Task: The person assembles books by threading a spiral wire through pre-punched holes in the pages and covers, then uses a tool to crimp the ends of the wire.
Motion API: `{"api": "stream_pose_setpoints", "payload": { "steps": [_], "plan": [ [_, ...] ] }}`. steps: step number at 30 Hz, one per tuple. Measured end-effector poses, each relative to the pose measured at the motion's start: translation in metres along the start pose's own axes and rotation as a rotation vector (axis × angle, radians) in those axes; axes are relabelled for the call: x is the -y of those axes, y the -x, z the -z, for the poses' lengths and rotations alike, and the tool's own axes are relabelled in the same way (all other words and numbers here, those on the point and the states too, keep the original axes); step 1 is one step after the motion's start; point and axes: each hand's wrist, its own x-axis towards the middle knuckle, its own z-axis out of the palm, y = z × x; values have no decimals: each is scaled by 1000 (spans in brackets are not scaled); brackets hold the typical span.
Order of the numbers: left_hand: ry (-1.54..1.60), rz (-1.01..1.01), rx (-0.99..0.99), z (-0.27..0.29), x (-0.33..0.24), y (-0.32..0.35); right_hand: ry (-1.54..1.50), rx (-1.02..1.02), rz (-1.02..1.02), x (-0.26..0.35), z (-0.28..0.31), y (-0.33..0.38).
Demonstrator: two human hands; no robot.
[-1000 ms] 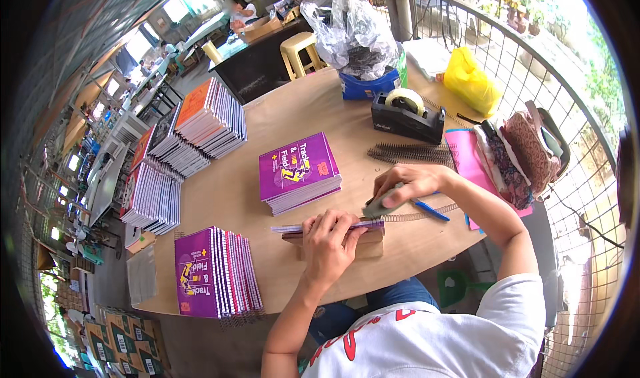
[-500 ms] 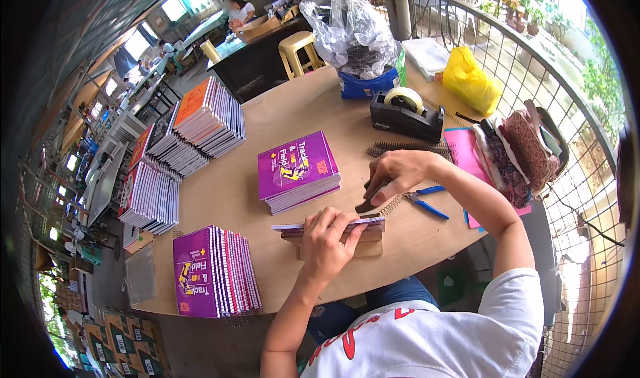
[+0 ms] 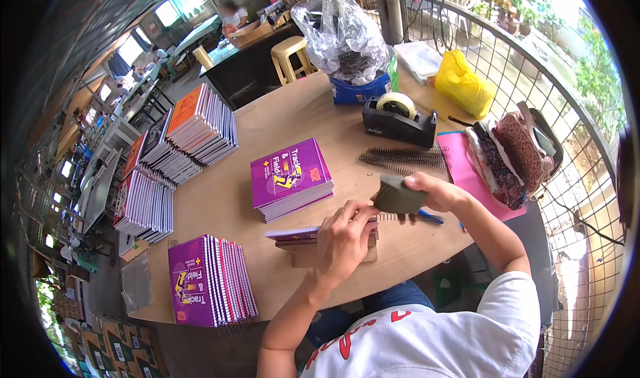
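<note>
My left hand (image 3: 343, 241) is closed around a purple-covered booklet (image 3: 293, 235) standing on edge against a brown wooden piece (image 3: 367, 253). At the booklet's right end, a coiled binding wire (image 3: 399, 217) sticks out to the right. My right hand (image 3: 435, 191) grips a flat, dark olive-green pad (image 3: 399, 195) just above this wire, close to my left fingertips. Whether the pad touches the wire is hidden. Partly covered by my right hand and the coil are blue-handled pliers (image 3: 430, 217).
Purple booklets form a stack (image 3: 293, 178) ahead and a spiral-bound row (image 3: 207, 281) at left. Beyond are more notebooks (image 3: 200, 121). Loose wire coils (image 3: 403, 158), a tape dispenser (image 3: 400, 123), a yellow bag (image 3: 465, 83) and a patterned pouch (image 3: 523, 145) lie at right.
My right hand has moved slightly right, turning the green pad so its broad face shows above the coil. My left hand has shifted right along the booklet toward the coil.
</note>
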Motion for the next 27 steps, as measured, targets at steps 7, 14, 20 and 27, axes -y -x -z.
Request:
{"api": "stream_pose_setpoints", "payload": {
  "steps": [7,14,20,27],
  "plan": [
    [59,-36,-4,3,6,2,-330,-274,-3,14,-55,27],
    [-188,19,-139,12,15,19,261,-79,-25,12,-19,2],
    [-130,56,-157,14,25,24,627,155,156,26,11,-55],
    [-60,76,-151,13,28,27,811,205,127,28,3,-68]
  ]
}}
